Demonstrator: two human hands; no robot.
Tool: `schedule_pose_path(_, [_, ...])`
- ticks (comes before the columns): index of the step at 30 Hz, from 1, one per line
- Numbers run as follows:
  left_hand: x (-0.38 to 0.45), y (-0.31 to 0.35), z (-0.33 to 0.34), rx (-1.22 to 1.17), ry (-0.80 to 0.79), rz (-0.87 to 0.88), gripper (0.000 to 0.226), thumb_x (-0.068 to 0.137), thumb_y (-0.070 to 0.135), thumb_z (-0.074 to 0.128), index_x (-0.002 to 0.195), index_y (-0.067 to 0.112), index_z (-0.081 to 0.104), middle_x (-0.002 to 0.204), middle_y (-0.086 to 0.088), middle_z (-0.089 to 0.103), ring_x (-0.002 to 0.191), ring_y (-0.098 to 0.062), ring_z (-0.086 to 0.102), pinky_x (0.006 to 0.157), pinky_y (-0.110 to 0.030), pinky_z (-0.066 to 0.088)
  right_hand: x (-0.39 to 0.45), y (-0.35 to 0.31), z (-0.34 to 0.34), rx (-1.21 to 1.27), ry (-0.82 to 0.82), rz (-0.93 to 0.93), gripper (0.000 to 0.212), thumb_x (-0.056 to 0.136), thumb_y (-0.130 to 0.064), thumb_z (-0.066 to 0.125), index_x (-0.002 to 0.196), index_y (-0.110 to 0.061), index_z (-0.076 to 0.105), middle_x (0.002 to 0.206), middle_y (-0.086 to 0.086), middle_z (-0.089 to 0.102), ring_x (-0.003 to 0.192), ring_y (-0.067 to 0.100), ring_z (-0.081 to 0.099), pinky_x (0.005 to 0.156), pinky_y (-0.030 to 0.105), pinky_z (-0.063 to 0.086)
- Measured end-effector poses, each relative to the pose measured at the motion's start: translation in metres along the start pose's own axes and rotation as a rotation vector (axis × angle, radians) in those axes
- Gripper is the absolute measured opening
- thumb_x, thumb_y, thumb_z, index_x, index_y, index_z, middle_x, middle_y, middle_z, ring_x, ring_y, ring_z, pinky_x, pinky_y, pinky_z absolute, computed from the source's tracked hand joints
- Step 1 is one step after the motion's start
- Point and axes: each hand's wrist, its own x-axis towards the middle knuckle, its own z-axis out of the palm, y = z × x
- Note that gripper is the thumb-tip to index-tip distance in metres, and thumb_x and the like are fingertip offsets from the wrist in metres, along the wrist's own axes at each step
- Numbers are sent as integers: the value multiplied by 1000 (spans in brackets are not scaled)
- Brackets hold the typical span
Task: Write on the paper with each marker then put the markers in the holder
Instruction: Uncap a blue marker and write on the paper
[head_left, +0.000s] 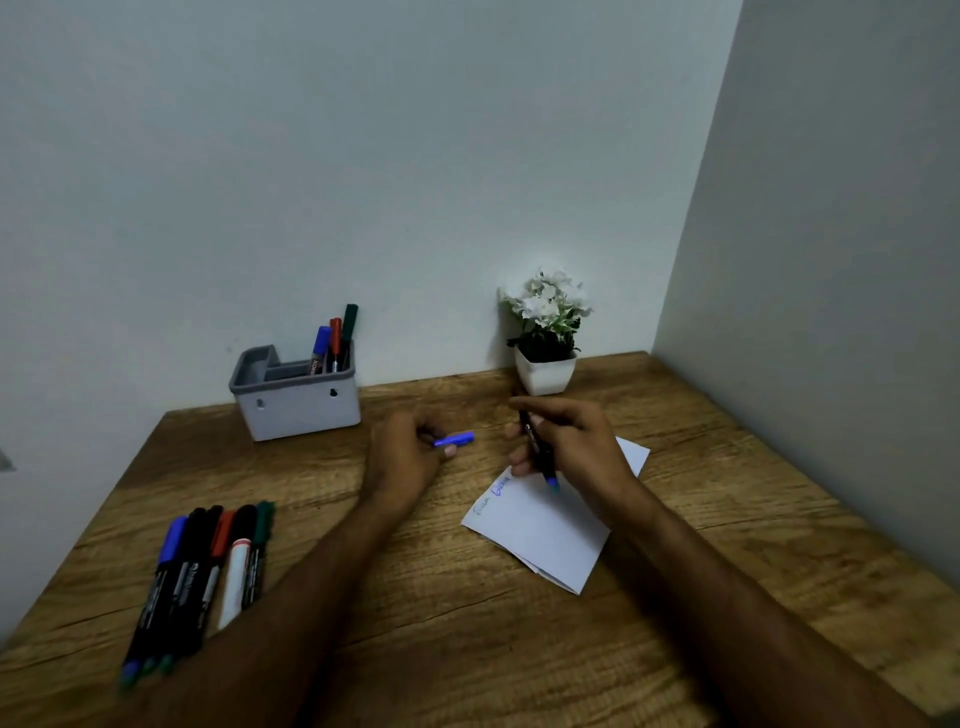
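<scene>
We've got the light, stiff blue marker (540, 452) pinched mid-barrel in our right hand (576, 447), its cap (454, 439) gripped in our left hand (410, 452), so recapping looks easy.

Head view, down over table (467, 649)

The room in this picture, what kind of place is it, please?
Probably a small writing desk in a room corner at home or in an office: a wooden table against plain walls, a grey holder with markers, and a potted white flower plant.
</scene>
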Motion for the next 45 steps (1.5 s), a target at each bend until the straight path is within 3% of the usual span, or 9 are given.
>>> schedule_pose_path(4, [0,-5,1,1,33,14,29,73,22,84,99,14,74,97,1,72,82,-6,62,64,-11,40,2,-4,-11,148,20,-80,30,98,15,52,120,1,65,91,20,78,80,27,77,77,39,66])
schedule_pose_path(9, [-11,9,-2,-24,128,184,26,81,17,76,106,14,72,103,3,72,91,-5,61,80,-16,46,6,-9,-24,227,190,-99,11,98,1,63,109,-1,66,85,18,77,62,27,71,54,33,59])
schedule_pose_path(11, [-17,15,-1,-16,58,306,26,82,14,73,108,16,73,105,5,72,91,-1,60,81,-11,45,7,-7,-28,165,214,-136,11,98,-11,67,105,-2,70,82,18,75,53,23,62,49,29,51])
schedule_pose_path(15, [-26,14,2,36,-155,451,31,86,16,65,117,20,70,113,6,71,101,-4,63,90,-24,51,10,0,-32,30,233,-155,12,92,-11,76,94,1,75,80,23,74,50,23,57,48,30,47])
schedule_pose_path(19, [-29,13,3,89,-306,470,36,89,16,59,125,19,65,120,5,69,108,-9,60,94,-32,49,9,4,-30,-130,164,-103,1,88,2,73,87,2,72,78,22,75,56,22,64,49,28,50])
schedule_pose_path(26, [-28,12,7,172,-437,462,50,97,16,51,146,21,42,152,7,40,143,-7,29,107,-16,20,17,12,-30,-287,77,-21,12,86,1,70,88,-3,80,79,12,79,65,16,67,57,25,55])
schedule_pose_path(31, [-26,6,12,231,-453,483,50,99,19,48,148,20,38,157,5,32,147,-7,20,115,-23,19,25,22,-26,-406,107,-88,4,80,-1,71,80,-1,75,71,12,74,60,11,66,53,23,49])
schedule_pose_path(39, [-26,7,12,259,-463,507,49,100,18,46,148,20,38,158,6,29,148,-8,17,117,-27,20,26,28,-25,-479,123,-135,6,82,-4,74,76,-6,76,61,-7,71,56,2,65,51,15,46])
schedule_pose_path(45, [-26,8,12,275,-458,520,51,100,18,44,150,22,34,158,6,29,147,-8,17,116,-24,17,26,29,-24,-531,106,-137,8,84,-3,72,78,-2,76,71,10,74,61,7,65,56,24,50])
